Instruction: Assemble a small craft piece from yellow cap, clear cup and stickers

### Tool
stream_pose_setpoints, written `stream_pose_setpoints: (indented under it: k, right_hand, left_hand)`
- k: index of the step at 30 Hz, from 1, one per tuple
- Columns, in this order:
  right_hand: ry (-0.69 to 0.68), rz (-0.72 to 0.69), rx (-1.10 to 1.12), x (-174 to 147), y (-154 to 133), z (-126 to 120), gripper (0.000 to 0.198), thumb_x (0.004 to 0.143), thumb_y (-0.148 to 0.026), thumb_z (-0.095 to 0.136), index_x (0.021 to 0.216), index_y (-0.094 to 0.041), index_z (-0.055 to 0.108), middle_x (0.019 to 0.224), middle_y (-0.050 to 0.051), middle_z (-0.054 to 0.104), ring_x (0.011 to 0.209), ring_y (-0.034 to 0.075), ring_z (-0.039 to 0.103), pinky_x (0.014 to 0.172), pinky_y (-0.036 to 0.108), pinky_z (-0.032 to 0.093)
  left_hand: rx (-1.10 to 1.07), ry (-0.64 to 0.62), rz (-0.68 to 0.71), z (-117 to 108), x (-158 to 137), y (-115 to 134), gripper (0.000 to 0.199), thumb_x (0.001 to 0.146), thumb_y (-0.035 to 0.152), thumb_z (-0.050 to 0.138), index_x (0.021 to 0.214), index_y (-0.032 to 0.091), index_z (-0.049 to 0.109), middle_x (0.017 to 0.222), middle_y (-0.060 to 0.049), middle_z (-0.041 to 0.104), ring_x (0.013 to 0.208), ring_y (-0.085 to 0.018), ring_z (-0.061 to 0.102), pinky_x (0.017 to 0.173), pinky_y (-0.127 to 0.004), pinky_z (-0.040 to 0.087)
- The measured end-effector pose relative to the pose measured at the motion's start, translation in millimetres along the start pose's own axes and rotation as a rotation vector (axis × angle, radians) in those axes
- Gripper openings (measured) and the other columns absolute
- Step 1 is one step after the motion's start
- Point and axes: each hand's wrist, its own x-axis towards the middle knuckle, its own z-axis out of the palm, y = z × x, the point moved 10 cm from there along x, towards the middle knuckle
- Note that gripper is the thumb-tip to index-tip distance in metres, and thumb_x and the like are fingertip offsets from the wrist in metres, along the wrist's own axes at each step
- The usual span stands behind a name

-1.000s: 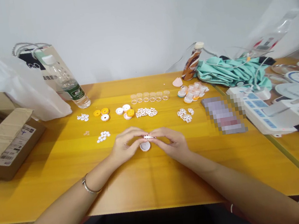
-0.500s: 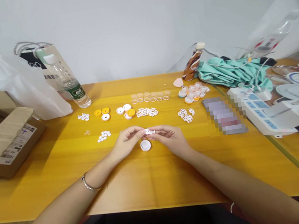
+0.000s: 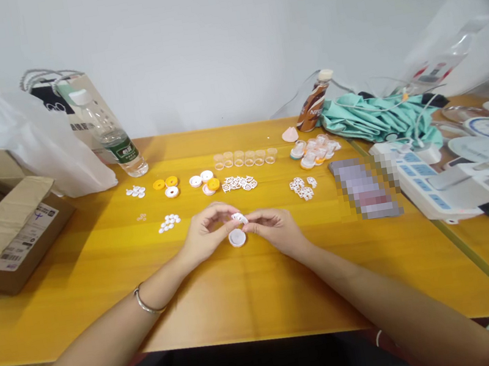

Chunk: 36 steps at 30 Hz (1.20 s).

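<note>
Between my two hands is a small white openwork plastic piece (image 3: 239,218), pinched from both sides. My left hand (image 3: 208,233) grips its left end between thumb and fingers. On its right end, my right hand (image 3: 274,227) closes with thumb and forefinger. Just below lies a round white cap (image 3: 237,238) on the table, its recessed side up. Beyond my hands sit a pile of white lattice pieces (image 3: 239,183) and a row of clear little cups (image 3: 245,158). More white openwork pieces (image 3: 304,188) lie to the right.
White and yellow round caps (image 3: 171,182) and small white discs (image 3: 169,222) lie left of centre. A water bottle (image 3: 124,149) and a cardboard box (image 3: 25,236) stand left. At right are a phone (image 3: 363,189), a power strip (image 3: 424,179) and a brown drink bottle (image 3: 314,101).
The white piece has turned between my fingers and now tilts with its openwork face showing more. Both hands remain above the cap; the view has shifted slightly.
</note>
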Motion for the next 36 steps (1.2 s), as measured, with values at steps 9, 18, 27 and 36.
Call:
stream_pose_setpoints:
  k: [9,18,27,36]
  right_hand:
    - [-0.217,-0.229,-0.732,-8,-7,23,0.049,0.061,-0.044,0.075,0.1,-0.021,0.058,0.095,0.006,0.058,0.091,0.021,0.053,0.082,0.038,0.042]
    - [-0.052,-0.188,-0.844,3,1,3,0.027,0.075,-0.037,0.064,0.098,-0.023,0.062,0.089,0.005,0.055,0.085,0.02,0.052,0.078,0.036,0.041]
    - [-0.079,-0.184,-0.862,2,4,7,0.032,0.074,-0.043,0.064,0.101,-0.025,0.062,0.092,0.005,0.055,0.089,0.02,0.052,0.078,0.035,0.04]
    - [-0.097,-0.209,-0.852,2,4,9,0.033,0.075,-0.042,0.063,0.103,-0.025,0.062,0.091,0.004,0.056,0.089,0.02,0.053,0.077,0.034,0.039]
  left_hand:
    - [0.131,0.044,-0.021,-13,6,1,0.016,0.076,0.024,0.062,0.088,0.013,0.059,0.081,-0.005,0.065,0.077,-0.013,0.06,0.078,-0.028,0.049]
    - [0.365,-0.038,0.041,-6,7,-11,0.017,0.079,0.027,0.059,0.092,0.016,0.061,0.087,-0.005,0.066,0.08,-0.013,0.06,0.078,-0.027,0.049]
    - [0.495,-0.121,0.15,6,1,-2,0.018,0.083,0.027,0.055,0.096,0.017,0.062,0.092,-0.006,0.067,0.084,-0.016,0.062,0.08,-0.029,0.047]
    - [0.657,-0.174,0.247,15,-2,9,0.013,0.084,0.027,0.054,0.087,0.019,0.064,0.087,-0.006,0.068,0.082,-0.017,0.062,0.082,-0.034,0.041]
